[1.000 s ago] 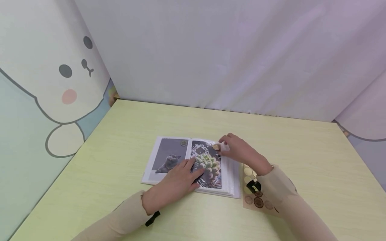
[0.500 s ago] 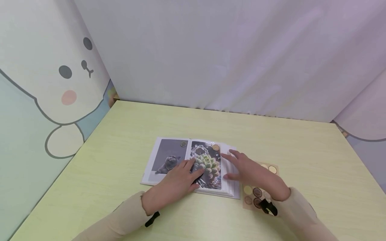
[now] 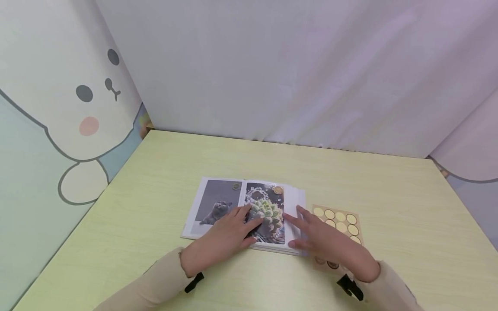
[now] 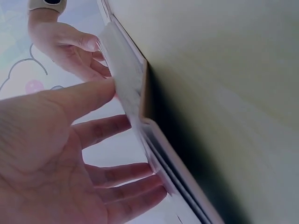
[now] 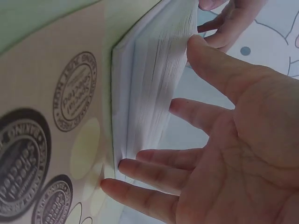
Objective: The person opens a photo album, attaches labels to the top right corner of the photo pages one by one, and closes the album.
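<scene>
An open photo album [image 3: 191, 229] lies on the table. Its left page shows a grey cat photo [image 3: 215, 209], its right page a succulent photo [image 3: 268, 211]. One round sticker [image 3: 236, 186] is at the cat photo's upper right corner; another round sticker [image 3: 278, 190] sits at the succulent photo's upper right. My left hand [image 3: 219, 237] rests across the pages with extended fingers. At the album's right edge, my right hand [image 3: 330, 239] spreads its fingers; in the right wrist view its fingertips are at the page block [image 5: 156, 88], holding nothing.
A sticker sheet [image 3: 340, 217] with several round stickers lies right of the album, partly under my right hand and forearm. A white curtain [image 3: 272, 73] hangs behind the pale table [image 3: 175, 160]. A cartoon-printed cloth [image 3: 46, 172] covers the left side.
My right hand has left the sticker at the succulent photo's upper right and come down toward me along the album's right edge. The left hand stays in place.
</scene>
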Demonstrator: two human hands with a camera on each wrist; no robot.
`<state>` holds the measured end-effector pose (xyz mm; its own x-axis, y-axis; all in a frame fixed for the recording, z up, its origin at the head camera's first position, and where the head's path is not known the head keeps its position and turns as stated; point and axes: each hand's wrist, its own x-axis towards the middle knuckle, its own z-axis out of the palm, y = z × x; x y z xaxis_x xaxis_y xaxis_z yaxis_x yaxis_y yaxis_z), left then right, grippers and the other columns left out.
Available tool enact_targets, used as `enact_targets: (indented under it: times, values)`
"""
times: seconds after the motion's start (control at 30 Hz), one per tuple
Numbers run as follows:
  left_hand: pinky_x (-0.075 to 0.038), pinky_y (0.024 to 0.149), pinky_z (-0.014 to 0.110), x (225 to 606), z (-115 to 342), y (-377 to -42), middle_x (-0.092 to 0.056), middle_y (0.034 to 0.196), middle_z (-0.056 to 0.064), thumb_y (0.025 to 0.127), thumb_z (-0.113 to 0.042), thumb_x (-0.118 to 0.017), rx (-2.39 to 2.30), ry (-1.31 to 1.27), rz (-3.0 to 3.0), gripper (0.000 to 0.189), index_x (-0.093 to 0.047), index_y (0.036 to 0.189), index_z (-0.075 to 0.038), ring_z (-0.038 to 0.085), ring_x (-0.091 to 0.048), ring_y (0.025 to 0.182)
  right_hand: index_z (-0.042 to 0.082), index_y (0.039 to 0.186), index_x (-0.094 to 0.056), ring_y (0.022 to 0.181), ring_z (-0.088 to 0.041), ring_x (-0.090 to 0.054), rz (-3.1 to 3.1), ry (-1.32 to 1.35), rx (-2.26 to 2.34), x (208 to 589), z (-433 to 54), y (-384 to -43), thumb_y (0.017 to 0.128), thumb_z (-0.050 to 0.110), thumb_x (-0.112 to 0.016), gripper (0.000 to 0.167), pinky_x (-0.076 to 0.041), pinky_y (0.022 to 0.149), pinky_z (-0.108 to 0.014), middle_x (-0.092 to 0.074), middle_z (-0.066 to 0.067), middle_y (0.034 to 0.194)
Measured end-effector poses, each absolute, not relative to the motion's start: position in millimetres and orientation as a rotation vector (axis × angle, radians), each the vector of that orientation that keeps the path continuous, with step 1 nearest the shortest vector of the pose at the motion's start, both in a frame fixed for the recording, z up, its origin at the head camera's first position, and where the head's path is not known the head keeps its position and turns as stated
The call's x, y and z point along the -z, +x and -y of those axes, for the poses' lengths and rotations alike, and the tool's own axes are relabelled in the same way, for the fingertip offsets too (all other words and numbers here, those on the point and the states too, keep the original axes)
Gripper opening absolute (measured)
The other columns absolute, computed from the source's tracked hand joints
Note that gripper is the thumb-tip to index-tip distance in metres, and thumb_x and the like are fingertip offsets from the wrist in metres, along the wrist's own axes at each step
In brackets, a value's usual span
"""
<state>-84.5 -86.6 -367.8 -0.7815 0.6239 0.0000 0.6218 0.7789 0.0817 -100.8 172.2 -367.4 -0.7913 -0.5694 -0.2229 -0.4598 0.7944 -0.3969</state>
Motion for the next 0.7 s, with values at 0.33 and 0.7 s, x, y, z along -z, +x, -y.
enact_targets:
  times: [0.33, 0.7]
  values:
    - [-0.043, 0.101, 0.046, 372.9, 93.9, -89.0, -0.037, 0.144, 0.017, 0.094, -0.042, -0.050, -0.229, 0.987, -2.856, 0.049, -0.045, 0.138, -0.022, 0.035, -0.042, 0.128, 0.016, 0.141, -0.041, 0.122, -0.050, -0.042, -2.712, -0.851, 0.454, 373.5, -171.4, -97.4, 0.087, 0.040, -0.061, 0.062, -0.049, 0.086, -0.053, -0.029, -0.033, 0.143]
    - [-0.042, 0.099, 0.051, 368.7, 113.5, -93.7, -0.043, 0.139, 0.017, 0.091, -0.035, -0.058, -0.379, 0.971, -2.860, 0.048, -0.050, 0.133, -0.016, 0.038, -0.043, 0.125, 0.012, 0.140, -0.042, 0.122, -0.050, -0.042, -2.750, -0.909, 0.436, 376.2, -173.0, -96.1, 0.088, 0.038, -0.060, 0.062, -0.050, 0.086, -0.050, -0.031, -0.034, 0.141]
